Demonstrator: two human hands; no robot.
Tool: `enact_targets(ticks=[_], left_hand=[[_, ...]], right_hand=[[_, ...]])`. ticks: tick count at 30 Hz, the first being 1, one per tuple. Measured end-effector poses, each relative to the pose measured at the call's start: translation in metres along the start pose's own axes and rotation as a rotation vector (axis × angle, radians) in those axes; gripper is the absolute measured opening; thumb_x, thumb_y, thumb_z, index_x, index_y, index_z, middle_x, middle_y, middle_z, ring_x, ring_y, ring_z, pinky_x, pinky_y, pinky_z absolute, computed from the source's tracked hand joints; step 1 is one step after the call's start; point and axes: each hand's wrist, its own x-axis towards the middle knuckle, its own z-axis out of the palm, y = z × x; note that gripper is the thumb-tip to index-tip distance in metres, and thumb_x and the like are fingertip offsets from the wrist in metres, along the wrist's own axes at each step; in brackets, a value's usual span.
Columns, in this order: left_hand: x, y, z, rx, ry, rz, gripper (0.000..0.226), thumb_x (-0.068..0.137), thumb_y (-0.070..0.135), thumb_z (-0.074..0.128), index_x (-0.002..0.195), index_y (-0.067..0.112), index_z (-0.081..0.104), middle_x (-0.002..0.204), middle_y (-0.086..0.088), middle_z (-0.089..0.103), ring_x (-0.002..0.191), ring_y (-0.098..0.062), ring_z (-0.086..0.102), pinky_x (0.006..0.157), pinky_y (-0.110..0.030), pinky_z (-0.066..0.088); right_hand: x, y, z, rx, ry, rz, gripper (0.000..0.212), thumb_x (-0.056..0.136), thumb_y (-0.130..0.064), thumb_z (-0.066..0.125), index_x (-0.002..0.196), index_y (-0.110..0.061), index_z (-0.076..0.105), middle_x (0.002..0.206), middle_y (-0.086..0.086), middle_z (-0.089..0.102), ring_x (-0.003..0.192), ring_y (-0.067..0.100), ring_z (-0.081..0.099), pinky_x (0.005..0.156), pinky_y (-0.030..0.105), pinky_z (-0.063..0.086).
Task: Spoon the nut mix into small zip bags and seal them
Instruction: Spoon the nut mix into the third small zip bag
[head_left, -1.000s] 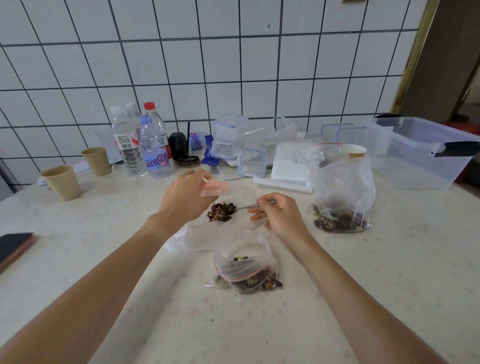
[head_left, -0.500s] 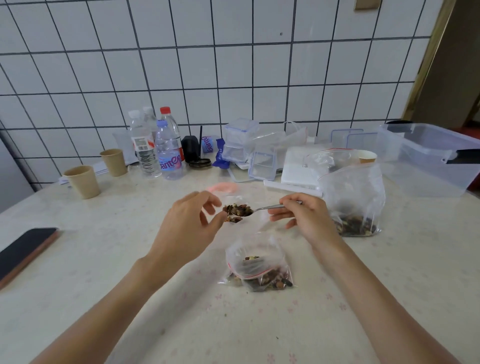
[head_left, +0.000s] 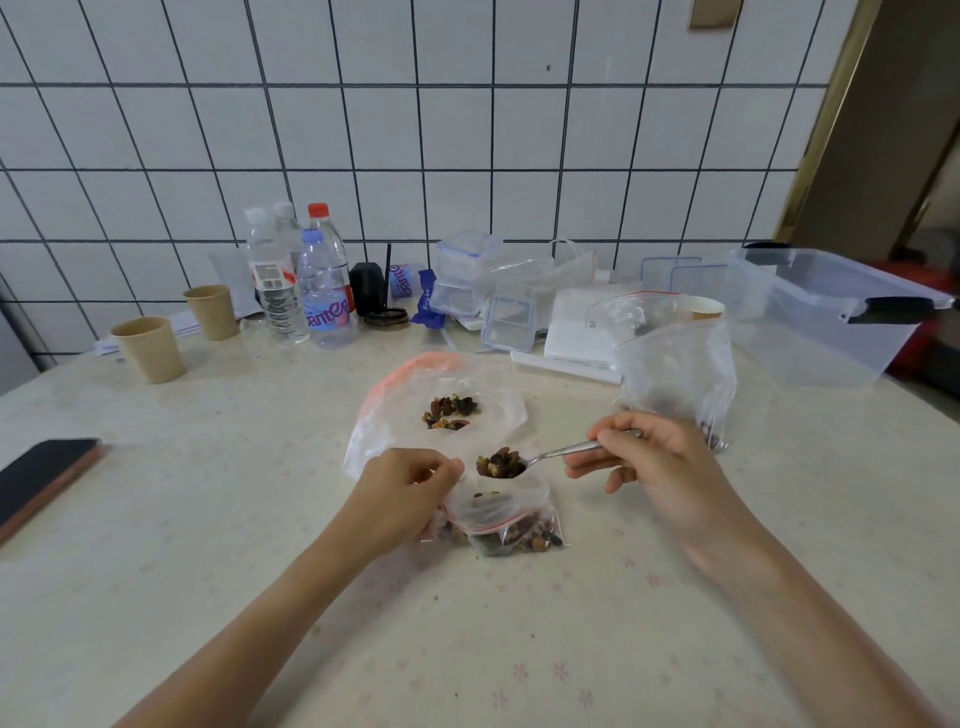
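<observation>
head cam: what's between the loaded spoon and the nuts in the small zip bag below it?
Only the small zip bag's open mouth, pinched by the left hand. The spoon, in the right hand, hovers just above; nothing else intervenes in the head view.

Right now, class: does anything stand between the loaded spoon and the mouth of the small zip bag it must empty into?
Nothing visible does. The spoon, held by the right hand, hovers just above the small zip bag, whose rim the left hand pinches open.
</observation>
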Motion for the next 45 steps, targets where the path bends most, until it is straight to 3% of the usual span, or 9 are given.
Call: enact_targets(ticks=[4,8,13,18,20,28,32,36,45], left_hand=[[-0.006,0.002,-0.002,-0.049,0.047,0.17,0.022,0.101,0.033,0.063,0.087,0.024,0.077,0.078,0.001,0.074,0.046,-0.014,0.062,0.052,-0.02,0.049],[-0.014,0.004,-0.006,-0.035,0.099,0.261,0.02,0.101,0.033,0.063,0.089,0.028,0.077,0.078,0.007,0.072,0.049,-0.011,0.058,0.056,-0.028,0.054],[-0.019,0.0,-0.013,0.047,0.119,0.26,0.018,0.101,0.035,0.062,0.088,0.037,0.075,0.073,0.011,0.069,0.047,-0.007,0.056,0.056,-0.025,0.051],[-0.015,-0.003,-0.017,0.152,0.128,0.218,0.017,0.101,0.038,0.06,0.09,0.04,0.073,0.073,0.015,0.07,0.051,-0.005,0.059,0.062,-0.028,0.054],[-0.013,-0.001,-0.017,0.163,0.121,0.212,0.017,0.101,0.04,0.06,0.09,0.042,0.072,0.073,0.016,0.07,0.053,-0.004,0.061,0.061,-0.026,0.053],[0.013,0.002,-0.035,0.107,0.324,0.26,0.021,0.091,0.054,0.066,0.08,0.037,0.07,0.066,0.012,0.066,0.048,-0.007,0.055,0.051,-0.027,0.045],[0.041,-0.003,-0.043,0.256,0.611,0.202,0.04,0.082,0.065,0.072,0.094,0.03,0.058,0.085,0.01,0.061,0.071,-0.006,0.056,0.06,-0.031,0.047],[0.072,-0.01,-0.037,0.403,0.342,-0.055,0.087,0.072,0.084,0.065,0.13,0.021,0.051,0.121,0.002,0.056,0.104,-0.019,0.055,0.088,-0.042,0.054],[0.097,-0.039,-0.025,0.422,0.199,-0.211,0.059,0.067,0.065,0.084,0.1,0.028,0.053,0.086,0.01,0.056,0.073,-0.012,0.054,0.062,-0.033,0.047]], right_hand=[[-0.018,0.0,-0.001,-0.277,-0.048,-0.151,0.017,0.105,-0.019,0.055,0.097,-0.028,0.068,0.089,-0.004,0.08,0.077,0.028,0.071,0.066,0.049,0.049],[-0.039,-0.008,-0.004,-0.733,-0.124,-0.522,0.018,0.106,-0.042,0.043,0.109,-0.04,0.061,0.092,-0.011,0.072,0.076,0.015,0.065,0.069,0.037,0.052],[-0.045,-0.023,-0.007,-1.171,-0.16,-0.891,0.021,0.094,-0.001,0.071,0.114,-0.009,0.072,0.102,0.005,0.072,0.078,0.028,0.069,0.067,0.041,0.057],[-0.042,-0.038,-0.014,-0.81,-0.141,-0.64,0.018,0.107,-0.031,0.048,0.108,-0.031,0.066,0.096,-0.016,0.07,0.085,0.01,0.066,0.076,0.032,0.051],[-0.035,-0.038,-0.014,-0.602,-0.098,-0.441,0.015,0.107,-0.031,0.052,0.102,-0.036,0.064,0.093,-0.015,0.075,0.078,0.031,0.067,0.07,0.046,0.052],[0.016,-0.019,0.001,-0.194,-0.01,-0.188,0.014,0.105,-0.01,0.055,0.102,-0.014,0.068,0.091,-0.004,0.081,0.092,0.013,0.077,0.069,0.031,0.056],[0.05,-0.003,0.023,-0.207,0.049,-0.128,0.016,0.105,-0.01,0.054,0.098,-0.018,0.066,0.089,-0.001,0.08,0.086,0.012,0.078,0.068,0.037,0.058],[0.076,0.012,0.051,-0.359,0.077,-0.133,0.016,0.106,-0.015,0.051,0.099,-0.016,0.065,0.092,-0.003,0.078,0.086,0.005,0.075,0.076,0.031,0.058],[0.075,0.028,0.056,-0.702,0.045,-0.287,0.016,0.109,-0.023,0.044,0.107,-0.017,0.06,0.099,-0.001,0.077,0.087,0.016,0.072,0.073,0.044,0.057]])
